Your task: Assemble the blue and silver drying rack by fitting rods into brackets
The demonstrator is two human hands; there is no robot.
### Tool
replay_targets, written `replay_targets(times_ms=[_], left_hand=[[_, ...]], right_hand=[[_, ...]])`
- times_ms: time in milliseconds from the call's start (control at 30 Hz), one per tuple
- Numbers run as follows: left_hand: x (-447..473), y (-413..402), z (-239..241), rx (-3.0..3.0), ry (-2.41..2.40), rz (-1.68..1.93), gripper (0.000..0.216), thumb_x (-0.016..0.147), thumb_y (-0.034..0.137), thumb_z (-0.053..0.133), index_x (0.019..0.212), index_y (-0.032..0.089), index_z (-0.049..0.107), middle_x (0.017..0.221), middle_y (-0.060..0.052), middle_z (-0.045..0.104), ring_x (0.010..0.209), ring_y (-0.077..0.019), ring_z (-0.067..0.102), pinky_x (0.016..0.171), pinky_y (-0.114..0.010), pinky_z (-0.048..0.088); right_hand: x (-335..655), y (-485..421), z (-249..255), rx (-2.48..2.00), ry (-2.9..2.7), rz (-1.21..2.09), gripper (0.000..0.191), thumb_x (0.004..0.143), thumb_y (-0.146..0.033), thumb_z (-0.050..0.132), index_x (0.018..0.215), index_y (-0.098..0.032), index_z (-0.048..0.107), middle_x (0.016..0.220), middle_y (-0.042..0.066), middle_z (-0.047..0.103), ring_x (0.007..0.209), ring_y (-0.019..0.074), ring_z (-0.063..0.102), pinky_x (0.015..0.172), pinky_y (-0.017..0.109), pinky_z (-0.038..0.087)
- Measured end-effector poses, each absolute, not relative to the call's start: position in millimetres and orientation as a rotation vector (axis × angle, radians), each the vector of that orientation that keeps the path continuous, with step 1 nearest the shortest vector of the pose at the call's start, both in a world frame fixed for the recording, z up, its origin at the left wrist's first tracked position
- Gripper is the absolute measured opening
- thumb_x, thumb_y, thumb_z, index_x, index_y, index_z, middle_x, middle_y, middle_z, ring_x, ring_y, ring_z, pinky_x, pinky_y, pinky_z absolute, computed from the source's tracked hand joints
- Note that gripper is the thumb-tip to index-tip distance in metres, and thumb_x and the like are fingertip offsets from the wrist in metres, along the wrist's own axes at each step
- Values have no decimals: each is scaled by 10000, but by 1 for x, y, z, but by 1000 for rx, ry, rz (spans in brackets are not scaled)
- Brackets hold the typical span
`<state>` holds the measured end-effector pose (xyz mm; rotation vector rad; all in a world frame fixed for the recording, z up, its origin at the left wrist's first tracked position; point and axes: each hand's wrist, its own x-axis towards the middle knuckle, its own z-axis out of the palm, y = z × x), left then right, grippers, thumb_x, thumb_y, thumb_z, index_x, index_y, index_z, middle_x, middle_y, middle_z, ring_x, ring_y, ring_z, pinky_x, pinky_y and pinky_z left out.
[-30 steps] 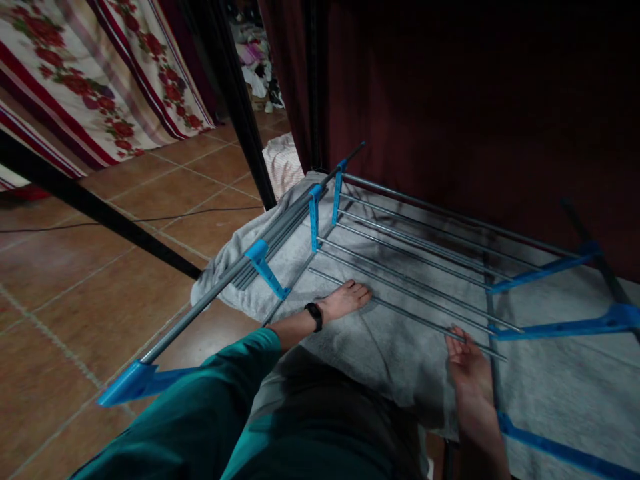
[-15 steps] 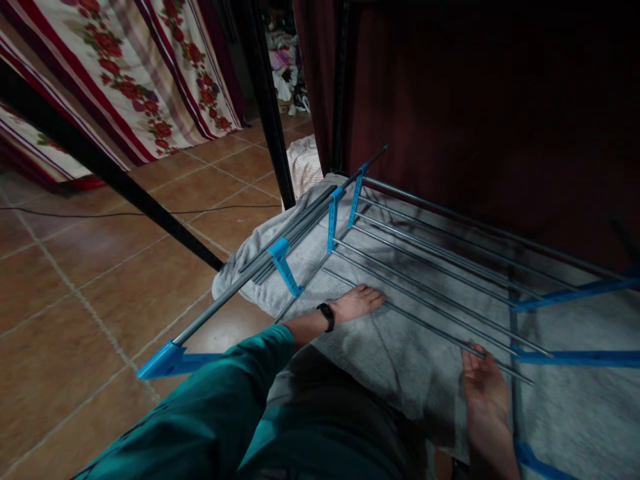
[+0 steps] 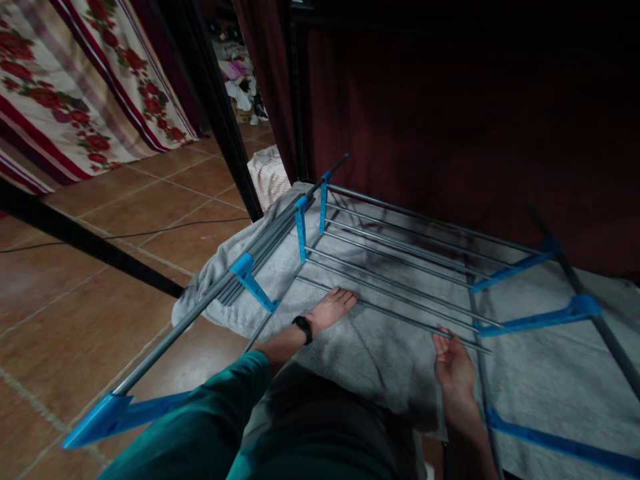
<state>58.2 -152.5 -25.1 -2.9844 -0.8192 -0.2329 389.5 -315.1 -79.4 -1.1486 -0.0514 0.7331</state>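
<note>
At the upper left of the frame a floral striped cloth (image 3: pixel 75 100) is seen hanging above the brown tiled floor (image 3: pixel 100 267), and a thin black cable (image 3: pixel 150 233) is laid across the tiles. A black diagonal pole (image 3: pixel 90 243) is crossed in front of it. At the lower left, the folded side wing (image 3: pixel 210 297) of a drying rack is held up by blue plastic brackets (image 3: pixel 253 280).

A grey towel (image 3: pixel 380 347) is spread over the rack in the centre of the frame, its left end draped over the wing and down toward the floor. The left hand (image 3: pixel 333 307), with a black band (image 3: pixel 303 329) at the wrist and a teal sleeve (image 3: pixel 215 413) behind it, is laid flat and open on the towel, palm down, fingers together; nothing is gripped by it. Since the 2 earlier pictures this hand has been kept pressed on the same part of the towel, so the cloth appears to be held smooth rather than moved.

Right of centre, 6 or so grey rails (image 3: pixel 400 267) are seen above the towel. The right hand (image 3: pixel 453 363) is placed at the near rail, open, fingers extended, fingertips touching or just under the rail; whether anything is pinched cannot be told. Its place has hardly changed either; only the view has been swung slightly.

At the right, more blue brackets (image 3: pixel 540 320) are crossed over the towel, and a dark red curtain (image 3: pixel 475 120) fills the upper right.
</note>
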Motion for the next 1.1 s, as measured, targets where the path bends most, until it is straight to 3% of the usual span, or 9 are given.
replay_targets(times_ms=[200, 333, 833, 1100], left_hand=[[58, -153, -27, -2981, -822, -258, 410, 1035, 97, 316, 1387, 149, 521, 1143, -98, 662, 1072, -215, 603, 1015, -372, 440], [59, -154, -25, -2950, -820, -206, 377, 1043, 114, 316, 1324, 167, 562, 1108, -87, 657, 1055, -212, 600, 1002, -370, 435], [60, -154, -27, -2941, -864, -225, 421, 1027, 102, 356, 1402, 181, 530, 1201, -101, 670, 1130, -212, 611, 1047, -391, 434], [53, -144, -42, -2916, -805, -392, 458, 964, 32, 353, 1357, 159, 552, 1167, -98, 697, 1099, -247, 643, 1046, -429, 466]], right_hand=[[386, -313, -76, -1130, -41, 696, 109, 731, -200, 740, 765, -229, 640, 887, -19, 702, 899, 123, 708, 986, 314, 587], [386, -313, -76, -1144, -55, 675, 99, 783, -243, 729, 772, -237, 630, 839, -27, 686, 828, 122, 702, 1024, 346, 569], [388, -317, -78, -1091, -81, 740, 148, 712, -225, 740, 856, -227, 705, 949, 15, 743, 984, 137, 719, 944, 262, 592], [370, -307, -62, -1021, -110, 669, 265, 724, -303, 840, 839, -246, 609, 856, -45, 729, 862, 136, 725, 850, 301, 617]])
